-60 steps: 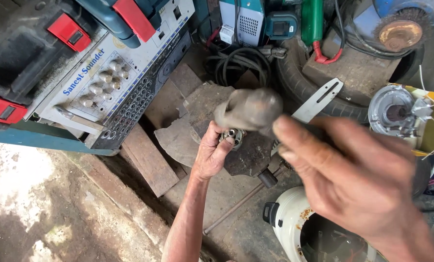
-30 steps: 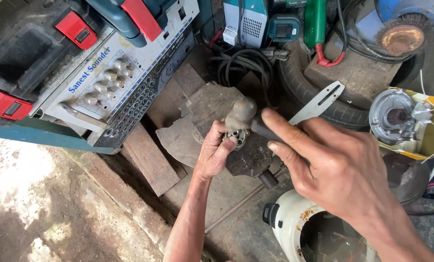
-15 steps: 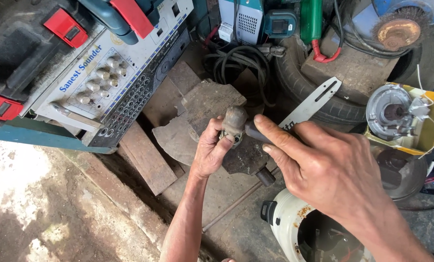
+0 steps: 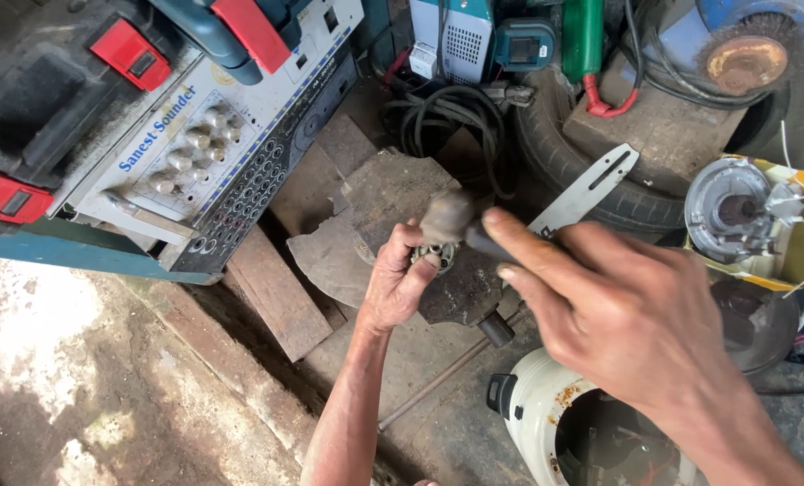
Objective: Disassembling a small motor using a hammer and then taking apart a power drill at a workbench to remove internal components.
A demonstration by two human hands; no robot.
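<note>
Cluttered workshop floor, grimy concrete (image 4: pixel 87 396), spreads below; at far left a grey panel of knobs (image 4: pixel 206 148) leans on a teal case. Left of centre, the left hand (image 4: pixel 400 286) pinches a small metal part (image 4: pixel 436 256) against a worn steel block (image 4: pixel 402 193), fingers closed around it. Short, square taps would serve best, fingertips kept clear. Rightward, the right hand (image 4: pixel 618 310) grips a hammer (image 4: pixel 456 220), its head blurred just above the part. Beyond lie a chainsaw bar (image 4: pixel 591 187) and tyre (image 4: pixel 555 153).

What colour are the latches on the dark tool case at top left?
Red latches, clearest in the head view.
</note>
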